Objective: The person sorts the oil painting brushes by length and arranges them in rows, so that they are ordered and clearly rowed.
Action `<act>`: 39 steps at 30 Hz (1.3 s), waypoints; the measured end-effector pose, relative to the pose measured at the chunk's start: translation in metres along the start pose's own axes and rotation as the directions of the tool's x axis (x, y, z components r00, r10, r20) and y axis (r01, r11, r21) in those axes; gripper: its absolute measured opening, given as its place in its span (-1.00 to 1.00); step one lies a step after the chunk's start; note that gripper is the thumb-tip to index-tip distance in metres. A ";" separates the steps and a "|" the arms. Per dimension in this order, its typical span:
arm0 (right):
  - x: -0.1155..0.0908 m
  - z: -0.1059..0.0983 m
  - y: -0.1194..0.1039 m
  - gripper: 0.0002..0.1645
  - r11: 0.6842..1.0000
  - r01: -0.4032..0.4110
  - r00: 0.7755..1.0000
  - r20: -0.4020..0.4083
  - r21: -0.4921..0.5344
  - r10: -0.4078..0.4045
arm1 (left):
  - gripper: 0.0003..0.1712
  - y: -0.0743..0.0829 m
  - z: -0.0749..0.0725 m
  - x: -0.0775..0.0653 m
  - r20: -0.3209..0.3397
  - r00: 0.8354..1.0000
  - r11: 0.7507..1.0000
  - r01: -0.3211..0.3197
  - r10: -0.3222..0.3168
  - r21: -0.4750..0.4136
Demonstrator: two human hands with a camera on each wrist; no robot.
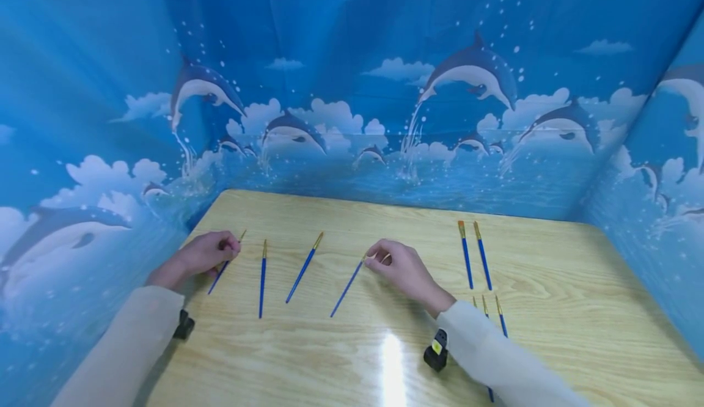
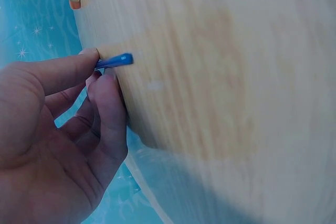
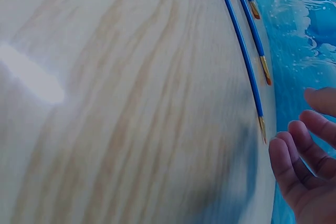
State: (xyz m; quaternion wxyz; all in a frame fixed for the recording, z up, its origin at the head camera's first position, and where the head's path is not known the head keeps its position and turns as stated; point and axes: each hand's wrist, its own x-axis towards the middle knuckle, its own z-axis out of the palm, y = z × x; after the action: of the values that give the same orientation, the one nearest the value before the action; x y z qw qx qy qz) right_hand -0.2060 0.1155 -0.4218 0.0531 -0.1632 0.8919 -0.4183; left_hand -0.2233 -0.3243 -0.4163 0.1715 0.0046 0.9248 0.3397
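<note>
1. We find the left hand (image 1: 206, 253) pinching the leftmost brush (image 1: 217, 280) between thumb and finger, bristles toward the counter's far edge. Whether its handle end touches the counter (image 1: 577, 309) we cannot tell.
2. We note the right hand (image 1: 400, 269) with fingers apart, just beside the bristle tip of the fourth brush (image 1: 346, 289); contact is not confirmed.
3. Between the hands lie the second brush (image 1: 262, 285), upright in the head view, and the third brush (image 1: 304, 271), slanted. Further right lies a pair of brushes (image 1: 467, 263).
4. For sound placement, we advise lowering the leftmost brush flat before loosening the pinch; a thin round handle could roll.
5. We advise handling by ferrule or handle, sparing the bristles.
</note>
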 end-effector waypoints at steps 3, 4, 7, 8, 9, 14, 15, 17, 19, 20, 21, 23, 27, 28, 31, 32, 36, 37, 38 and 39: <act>0.003 0.009 -0.001 -0.83 1.000 0.000 1.000 -0.003 -0.007 0.000 | -0.86 -0.001 0.000 0.000 0.000 1.000 1.000 -0.002 0.002 0.001; 0.004 0.011 -0.001 -0.83 1.000 0.000 1.000 -0.001 -0.011 0.000 | -0.86 -0.001 0.000 0.000 0.000 1.000 1.000 -0.007 0.007 0.004; 0.007 0.019 -0.002 -0.82 0.999 0.007 1.000 0.004 -0.034 -0.006 | -0.87 -0.002 0.000 0.000 -0.002 1.000 1.000 -0.005 0.005 0.001; 0.008 0.021 -0.002 -0.81 0.999 0.015 1.000 0.007 -0.042 -0.015 | -0.87 -0.002 0.000 0.000 -0.003 1.000 1.000 -0.004 0.004 0.000; 0.008 0.023 -0.002 -0.80 0.999 0.020 1.000 0.010 -0.049 -0.020 | -0.87 -0.002 0.000 0.001 -0.002 1.000 1.000 -0.005 0.005 0.000; 0.012 0.032 -0.001 -0.81 0.996 0.047 0.999 0.022 -0.074 -0.046 | -0.88 -0.001 0.002 0.002 -0.014 1.000 1.000 0.014 -0.014 0.002; 0.012 0.033 -0.001 -0.82 0.996 0.048 0.999 0.025 -0.082 -0.046 | -0.88 -0.001 0.002 0.002 -0.016 1.000 1.000 0.015 -0.015 0.004; 0.013 0.035 -0.001 -0.84 0.993 0.060 0.998 0.028 -0.102 -0.057 | -0.88 0.000 0.002 0.002 -0.019 1.000 1.000 0.022 -0.022 0.000; 0.013 0.036 -0.001 -0.86 0.991 0.067 0.997 0.036 -0.117 -0.064 | -0.88 0.000 0.002 0.002 -0.017 1.000 1.000 0.023 -0.023 -0.005; 0.014 0.036 -0.001 -0.87 0.990 0.076 0.997 0.041 -0.123 -0.071 | -0.88 0.000 0.002 0.002 -0.015 1.000 1.000 0.023 -0.023 -0.007; 0.014 0.036 -0.002 -0.88 0.989 0.079 0.996 0.047 -0.127 -0.074 | -0.88 0.000 0.002 0.002 -0.013 1.000 1.000 0.023 -0.023 -0.010; 0.014 0.037 -0.002 -0.89 0.987 0.088 0.995 0.058 -0.135 -0.081 | -0.88 -0.001 0.002 0.002 -0.013 1.000 1.000 0.024 -0.024 -0.010; 0.013 0.036 -0.003 -0.88 0.985 0.085 0.995 0.064 -0.151 -0.076 | -0.88 -0.001 0.002 0.002 -0.015 0.999 1.000 0.029 -0.029 -0.007; 0.012 0.036 -0.004 -0.88 0.984 0.085 0.995 0.063 -0.158 -0.076 | -0.88 -0.001 0.002 0.002 -0.015 0.999 1.000 0.030 -0.030 -0.006; 0.010 0.035 -0.004 -0.89 0.981 0.083 0.995 0.066 -0.175 -0.073 | -0.88 -0.001 0.002 0.002 -0.015 0.999 0.999 0.034 -0.034 -0.009; 0.010 0.034 -0.003 -0.90 0.980 0.085 0.995 0.068 -0.182 -0.074 | -0.88 -0.002 0.002 0.002 -0.016 0.999 0.999 0.036 -0.036 -0.009; 0.008 0.029 -0.002 -0.95 0.980 0.084 0.994 0.089 -0.178 -0.069 | -0.88 -0.002 0.003 0.002 -0.021 0.999 0.999 0.041 -0.041 -0.011; 0.007 0.028 -0.002 -0.96 0.981 0.085 0.993 0.094 -0.173 -0.069 | -0.88 -0.003 0.003 0.002 -0.022 0.999 0.999 0.042 -0.042 -0.012; 0.006 0.026 -0.001 -0.96 0.982 0.085 0.993 0.100 -0.169 -0.069 | -0.88 -0.003 0.003 0.003 -0.023 0.999 0.999 0.041 -0.042 -0.011; 0.006 0.024 0.000 -0.96 0.983 0.087 0.992 0.107 -0.163 -0.070 | -0.88 -0.003 0.003 0.003 -0.024 0.999 0.999 0.041 -0.042 -0.012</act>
State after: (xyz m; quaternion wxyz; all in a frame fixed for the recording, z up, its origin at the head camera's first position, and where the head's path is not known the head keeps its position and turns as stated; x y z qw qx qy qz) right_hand -0.2059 0.0957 -0.4373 0.0678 -0.2232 0.9129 -0.3350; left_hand -0.2248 -0.3246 -0.4212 0.1675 -0.0195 0.9247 0.3412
